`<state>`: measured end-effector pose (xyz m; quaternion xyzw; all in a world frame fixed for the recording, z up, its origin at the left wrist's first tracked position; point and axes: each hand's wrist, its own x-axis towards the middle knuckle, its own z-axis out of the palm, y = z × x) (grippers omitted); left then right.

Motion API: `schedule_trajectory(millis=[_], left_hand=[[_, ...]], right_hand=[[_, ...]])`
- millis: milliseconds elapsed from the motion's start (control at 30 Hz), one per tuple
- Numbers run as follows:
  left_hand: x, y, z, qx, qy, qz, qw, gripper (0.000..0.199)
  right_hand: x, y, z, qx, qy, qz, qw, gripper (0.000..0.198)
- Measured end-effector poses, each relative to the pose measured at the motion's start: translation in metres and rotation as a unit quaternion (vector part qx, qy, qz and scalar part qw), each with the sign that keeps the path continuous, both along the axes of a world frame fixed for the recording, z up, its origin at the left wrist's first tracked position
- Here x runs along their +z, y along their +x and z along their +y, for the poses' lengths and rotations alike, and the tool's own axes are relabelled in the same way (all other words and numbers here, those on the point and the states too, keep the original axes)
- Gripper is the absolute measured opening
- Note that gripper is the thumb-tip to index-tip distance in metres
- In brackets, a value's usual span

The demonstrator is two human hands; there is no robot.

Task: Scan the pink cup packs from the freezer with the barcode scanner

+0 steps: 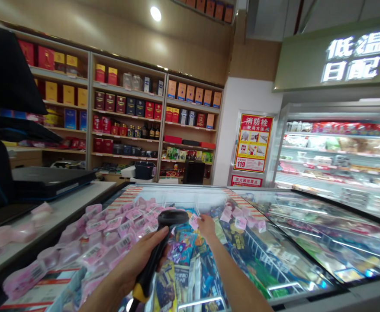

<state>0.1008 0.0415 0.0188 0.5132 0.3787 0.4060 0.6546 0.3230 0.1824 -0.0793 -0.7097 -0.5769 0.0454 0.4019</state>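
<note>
Head cam, clock taken from frame centre.

Left hand [140,256], 7 o'clock: wrapped round the grip of a black-and-yellow handheld barcode scanner [150,265], thumb on the near side below the head. Scanner upright-ish, leaning right, head facing 5 o'clock side.

Right hand [207,226], between 5 and 6: pinching a small pink labelled piece [194,221] at its right edge. Piece sits at 6 o'clock, just beside the scanner nose; can't tell if they touch.

Both hands are over a glass-topped chest freezer [209,189]. Bagged frozen goods [180,255] below them, 6 o'clock. Heap of pink barcode-labelled cups [125,227] at 8, smaller pink cluster [241,219] between 4 and 5. White wire basket [268,256] at 5.

Background: boxed-bottle shelving [128,117] at 10, red-and-yellow fire-hydrant poster [252,143] at 3, lit sign [355,56] at 2 above a stocked open chiller [336,160].
</note>
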Motion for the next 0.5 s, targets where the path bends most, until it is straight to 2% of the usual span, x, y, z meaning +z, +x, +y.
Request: schedule_trajectory(millis=[200, 367, 500], left_hand=[[-0.002, -0.005, 0.002, 0.015, -0.008, 0.007, 1.0, 0.035], [-0.005, -0.009, 0.007, 0.03, -0.027, -0.003, 0.999, 0.035], [-0.009, -0.015, 0.01, 0.039, -0.021, 0.003, 0.999, 0.035]], right_hand=[[0.006, -0.01, 0.006, 0.004, 0.003, 0.042, 0.999, 0.041], [-0.005, -0.03, 0.017, 0.044, 0.032, 0.102, 0.993, 0.053], [-0.012, -0.052, 0.033, 0.085, 0.03, 0.137, 0.986, 0.062]])
